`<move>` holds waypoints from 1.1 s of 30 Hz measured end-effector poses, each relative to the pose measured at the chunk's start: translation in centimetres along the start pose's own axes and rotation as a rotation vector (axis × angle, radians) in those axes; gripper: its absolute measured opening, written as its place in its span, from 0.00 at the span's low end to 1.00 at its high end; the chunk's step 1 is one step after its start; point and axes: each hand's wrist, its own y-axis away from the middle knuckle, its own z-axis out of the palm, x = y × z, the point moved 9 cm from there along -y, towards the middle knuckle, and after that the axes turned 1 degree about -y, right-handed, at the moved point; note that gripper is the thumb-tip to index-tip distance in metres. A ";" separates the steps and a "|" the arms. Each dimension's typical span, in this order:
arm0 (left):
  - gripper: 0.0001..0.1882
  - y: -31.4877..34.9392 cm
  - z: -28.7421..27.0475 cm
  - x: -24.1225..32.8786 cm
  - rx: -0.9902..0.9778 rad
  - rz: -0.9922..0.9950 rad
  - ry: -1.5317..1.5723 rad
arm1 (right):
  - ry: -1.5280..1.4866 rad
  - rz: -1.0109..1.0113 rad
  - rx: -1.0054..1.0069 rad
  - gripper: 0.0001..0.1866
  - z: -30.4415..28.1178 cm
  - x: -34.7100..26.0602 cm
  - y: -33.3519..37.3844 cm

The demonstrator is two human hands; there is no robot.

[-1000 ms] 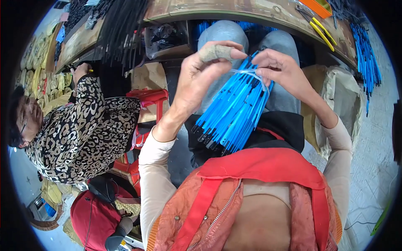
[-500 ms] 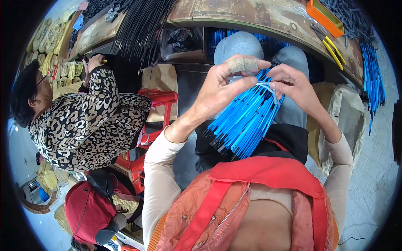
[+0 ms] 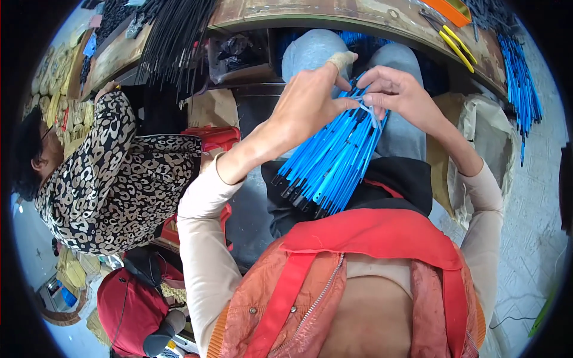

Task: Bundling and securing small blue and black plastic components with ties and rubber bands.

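A fan-shaped bundle of thin blue strips with black tips (image 3: 328, 161) lies across my lap, its narrow end pointing away from me. A pale, translucent tie (image 3: 373, 114) is looped round that narrow end. My left hand (image 3: 316, 98) is closed at the left of the bundle's neck, thumb against the tie; some fingers are hidden behind the strips. Tan tape is wrapped round one of its fingers, which sticks up beyond the bundle. My right hand (image 3: 400, 98) pinches the tie at the right side, fingers curled.
A worn wooden bench (image 3: 334, 15) runs ahead of my knees, with yellow-handled pliers (image 3: 456, 48) and an orange tray (image 3: 447, 11). Black rods (image 3: 176, 42) and more blue strips (image 3: 519, 89) overhang it. A co-worker in a patterned top (image 3: 119, 179) sits left; a pale sack (image 3: 483, 149) stands right.
The whole view has shifted, so most things sit further left and higher. My left hand has turned, showing more of its back. Both hands stay at the bundle's neck; the co-worker's arm has moved.
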 end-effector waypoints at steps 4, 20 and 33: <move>0.29 -0.7 1.5 -0.4 -0.003 0.017 -0.029 | -0.041 0.076 -0.050 0.15 -0.3 0.6 0.1; 0.16 -2.4 5.0 -4.0 -0.292 -0.001 0.255 | 0.019 0.130 -0.128 0.16 -0.5 0.4 0.3; 0.11 -0.9 6.0 -6.3 -0.314 -0.318 0.737 | 0.543 -0.115 0.064 0.16 0.2 -2.0 1.4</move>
